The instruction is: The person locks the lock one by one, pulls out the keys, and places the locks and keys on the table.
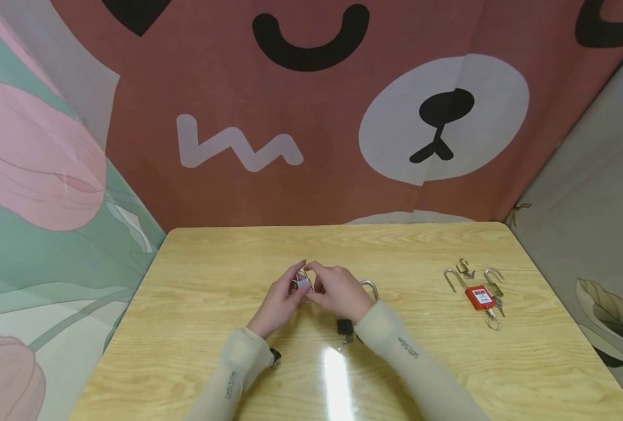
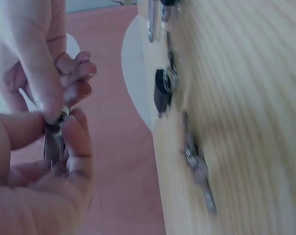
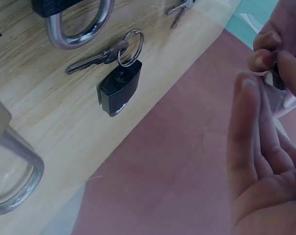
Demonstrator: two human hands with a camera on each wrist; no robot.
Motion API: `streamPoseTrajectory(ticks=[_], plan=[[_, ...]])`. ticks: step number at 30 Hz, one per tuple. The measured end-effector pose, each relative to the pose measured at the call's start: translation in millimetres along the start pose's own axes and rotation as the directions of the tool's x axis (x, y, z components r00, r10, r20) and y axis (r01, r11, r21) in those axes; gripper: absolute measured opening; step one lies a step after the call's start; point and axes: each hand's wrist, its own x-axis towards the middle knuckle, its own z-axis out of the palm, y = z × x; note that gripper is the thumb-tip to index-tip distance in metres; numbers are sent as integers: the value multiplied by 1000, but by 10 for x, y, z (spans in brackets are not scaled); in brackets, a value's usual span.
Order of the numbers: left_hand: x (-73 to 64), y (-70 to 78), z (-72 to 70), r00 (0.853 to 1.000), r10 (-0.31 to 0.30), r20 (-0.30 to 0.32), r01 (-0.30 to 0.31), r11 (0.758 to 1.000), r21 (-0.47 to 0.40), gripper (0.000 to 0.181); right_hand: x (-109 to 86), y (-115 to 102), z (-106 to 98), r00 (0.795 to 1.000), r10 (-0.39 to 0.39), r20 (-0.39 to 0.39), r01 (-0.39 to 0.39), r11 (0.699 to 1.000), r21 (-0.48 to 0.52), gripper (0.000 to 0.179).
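Hands (image 1: 279,303) grip small padlock (image 1: 303,283) (red padlock (image 1: 479,297) on table (image 1: 200,280)).

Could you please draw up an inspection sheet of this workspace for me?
Surface: light wood-grain table, with a bright reflection toward the wearer.
Job's things: small pale-bodied padlock with silver-coloured shackle, held above the table.
Clutter: red rectangular padlock and two brass-coloured padlocks at right; black-bodied padlock with key and metal ring; others partly hidden.
Grips: left grip, a bare hand, holds the small padlock; right grip, also bare, meets it, exact contact unclear.
Cables: nothing seen.
Surroundings: reddish-brown cartoon-face backdrop; floral panel at left.
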Motion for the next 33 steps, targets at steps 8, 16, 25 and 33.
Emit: streamPoseTrajectory(ticks=[8,16,25,33], plan=[[78,-202,-85,993,-85,-84,87,996,25,42,-24,65,-6,1000,2,17,-2,1000,23,47],[171,-322,-64,991,-127,-48,134,970,202,41,-87,127,-36,999,42,19,-43,998,37,36],[220,-306,-36,991,-118,-65,132,949,288,37,-151,153,-54,997,69,23,-71,996,62,30],[235,-345,-54,984,-168,-65,181,929,323,40,-193,174,-85,997,75,35,-77,995,67,29]])
